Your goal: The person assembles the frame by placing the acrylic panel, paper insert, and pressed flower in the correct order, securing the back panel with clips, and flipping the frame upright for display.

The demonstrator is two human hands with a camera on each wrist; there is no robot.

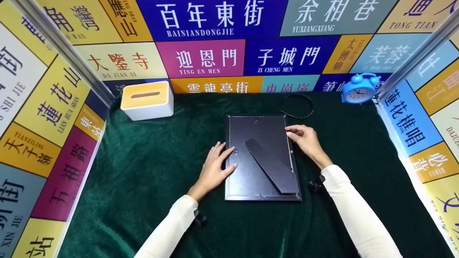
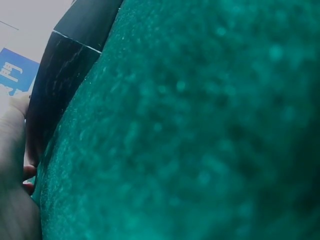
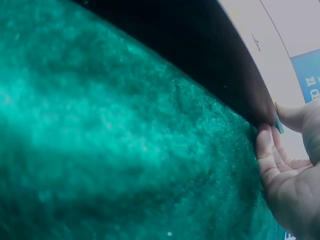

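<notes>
A black picture frame lies with its back up on the dark green cloth, and its easel stand slants across the backing. My left hand rests at the frame's left edge, thumb and index fingertip on the back, the fingers fairly straight. At the upper right edge, my right hand pinches the frame's rim between thumb and fingers. The right wrist view shows that thumb above the frame's dark side and the fingertips against it. In the left wrist view the frame's side stands beside partly hidden fingers.
Behind the frame lies a thin black hoop, perhaps a headband. A white tissue box with a wooden lid stands at back left, a blue alarm clock at back right. Printed panels wall in the green cloth.
</notes>
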